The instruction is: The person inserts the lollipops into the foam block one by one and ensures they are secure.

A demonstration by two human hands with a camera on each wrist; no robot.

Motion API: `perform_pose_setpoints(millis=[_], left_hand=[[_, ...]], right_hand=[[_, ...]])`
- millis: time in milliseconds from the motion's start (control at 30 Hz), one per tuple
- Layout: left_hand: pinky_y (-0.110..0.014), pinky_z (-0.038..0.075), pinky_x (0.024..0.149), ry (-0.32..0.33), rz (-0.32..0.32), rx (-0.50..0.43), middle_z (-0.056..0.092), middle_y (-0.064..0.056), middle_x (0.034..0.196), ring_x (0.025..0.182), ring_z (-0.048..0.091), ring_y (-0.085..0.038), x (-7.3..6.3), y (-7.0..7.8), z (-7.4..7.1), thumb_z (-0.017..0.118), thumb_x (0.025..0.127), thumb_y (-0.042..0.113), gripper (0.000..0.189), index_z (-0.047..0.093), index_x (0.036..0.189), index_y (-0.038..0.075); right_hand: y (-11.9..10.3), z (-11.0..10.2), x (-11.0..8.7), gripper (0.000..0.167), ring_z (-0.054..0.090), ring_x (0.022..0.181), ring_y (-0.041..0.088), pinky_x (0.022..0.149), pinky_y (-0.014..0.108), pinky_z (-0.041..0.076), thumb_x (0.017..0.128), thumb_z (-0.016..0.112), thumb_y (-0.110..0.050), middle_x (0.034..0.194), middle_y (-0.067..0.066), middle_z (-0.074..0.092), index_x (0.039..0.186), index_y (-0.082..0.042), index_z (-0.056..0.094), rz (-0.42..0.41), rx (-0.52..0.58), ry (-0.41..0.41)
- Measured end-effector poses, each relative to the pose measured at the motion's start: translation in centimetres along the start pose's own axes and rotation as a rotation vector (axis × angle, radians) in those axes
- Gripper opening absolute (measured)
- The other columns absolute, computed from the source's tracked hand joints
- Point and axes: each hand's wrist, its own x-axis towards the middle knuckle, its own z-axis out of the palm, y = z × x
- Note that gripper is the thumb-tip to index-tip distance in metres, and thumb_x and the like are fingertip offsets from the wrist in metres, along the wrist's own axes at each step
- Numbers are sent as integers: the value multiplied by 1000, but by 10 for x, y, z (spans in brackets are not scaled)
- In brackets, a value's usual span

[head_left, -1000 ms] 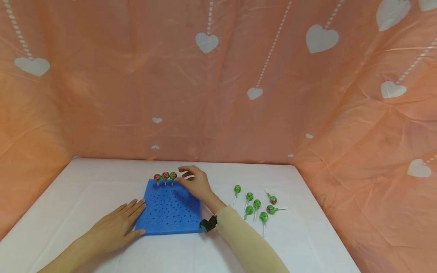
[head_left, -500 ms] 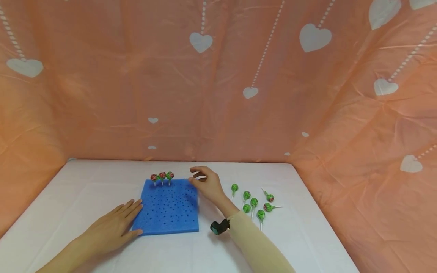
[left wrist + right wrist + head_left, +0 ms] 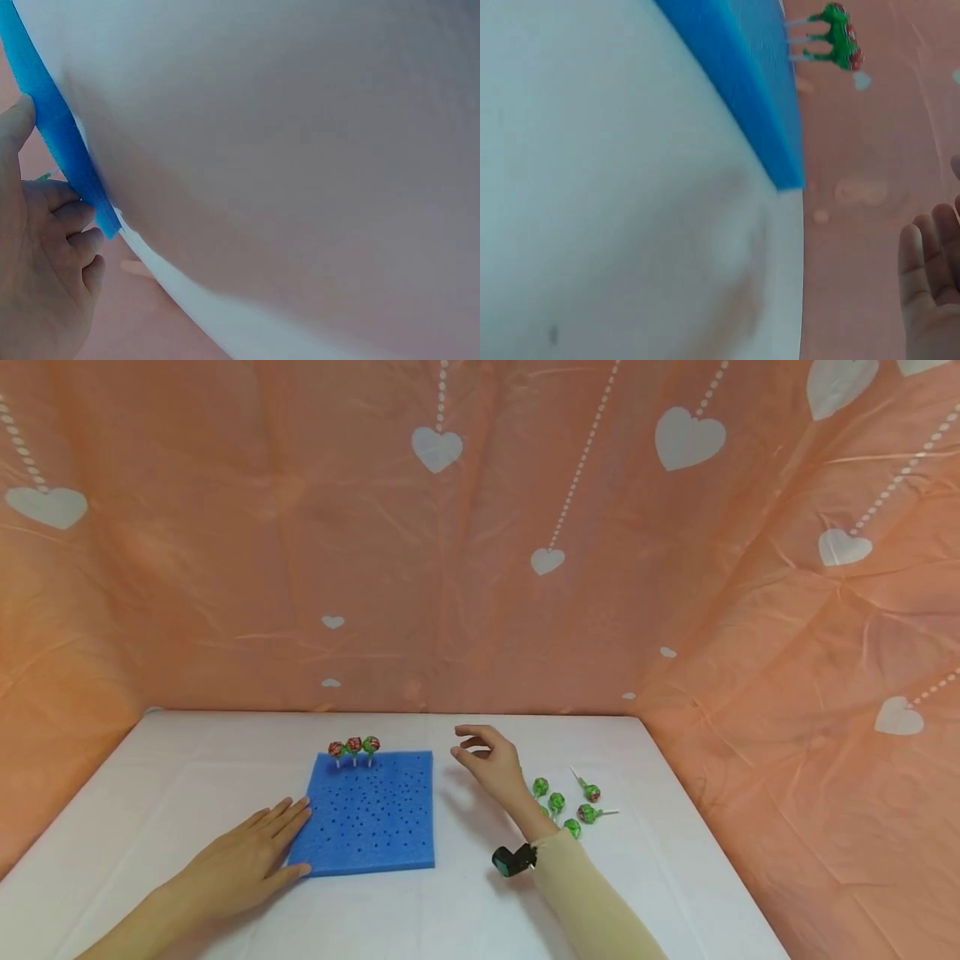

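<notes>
A blue foam board point(image 3: 375, 818) dotted with small holes lies on the white table. Three lollipops point(image 3: 354, 745) with red and green wrappers stand upright in a row at its far left edge. My left hand point(image 3: 247, 864) rests against the board's left side, fingers extended; the left wrist view has its fingertips along the foam edge point(image 3: 64, 135). To the right of the board, my right hand point(image 3: 491, 764) is raised over the table with loosely bent fingers and nothing between them. It is between the board and the loose lollipops point(image 3: 557, 802), partly covering some of them.
Several green-wrapped lollipops lie scattered on the right of the table, two with sticks pointing outward point(image 3: 588, 812). A black wrist camera point(image 3: 513, 861) sits on the right wrist. Peach curtains point(image 3: 480, 635) with white hearts surround the table point(image 3: 225, 743) at back and sides.
My right hand has moved right, away from beside the three standing lollipops and off the board toward the loose ones. My left hand stays at the board's left edge. The head view has shifted slightly.
</notes>
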Motion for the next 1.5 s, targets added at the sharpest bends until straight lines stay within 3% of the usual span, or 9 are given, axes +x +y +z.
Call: perform_pose_setpoints(millis=[300, 467, 633, 1033, 1300, 1500], left_hand=[[-61, 35, 120, 11, 1, -1, 46, -25, 157, 147, 39, -48, 0, -1, 1, 60, 101, 57, 80, 51, 149, -6], [-61, 36, 119, 9, 3, 4, 47, -25, 157, 146, 40, -48, 0, 0, 1, 61, 100, 57, 80, 51, 149, -6], [-61, 35, 120, -3, -9, -2, 45, -25, 158, 147, 38, -48, 0, -2, 2, 60, 100, 58, 82, 50, 150, -6], [-61, 35, 120, -11, -5, -11, 45, -25, 158, 147, 38, -48, 0, -2, 0, 59, 100, 59, 82, 49, 150, -6], [-61, 36, 119, -6, 0, -9, 46, -25, 157, 147, 39, -48, 0, -1, -1, 59, 100, 59, 82, 50, 150, -6], [-62, 35, 120, -16, -11, -28, 45, -25, 158, 147, 37, -49, -1, 0, -1, 59, 100, 59, 82, 49, 150, -6]], right_hand=[[13, -34, 0, 30, 71, 106, 32, 88, 29, 60, 92, 78, -4, 122, 13, 72, 122, -3, 74, 47, -59, 59], [21, -53, 0, 32, 71, 107, 31, 88, 27, 59, 92, 79, -5, 124, 12, 72, 123, -3, 73, 78, -93, 52], [30, -68, 0, 32, 69, 108, 31, 89, 34, 61, 92, 78, -5, 122, 13, 70, 123, -3, 73, 91, -197, 29], [48, -93, -1, 28, 67, 109, 33, 89, 44, 60, 97, 72, -8, 125, 15, 68, 125, -1, 72, 161, -413, -153], [51, -93, 0, 23, 67, 99, 26, 76, 35, 58, 100, 67, -12, 117, 12, 72, 120, -3, 75, 200, -493, -257], [55, -91, 0, 20, 68, 93, 17, 77, 32, 57, 100, 68, -13, 106, 4, 74, 118, -8, 77, 233, -513, -290]])
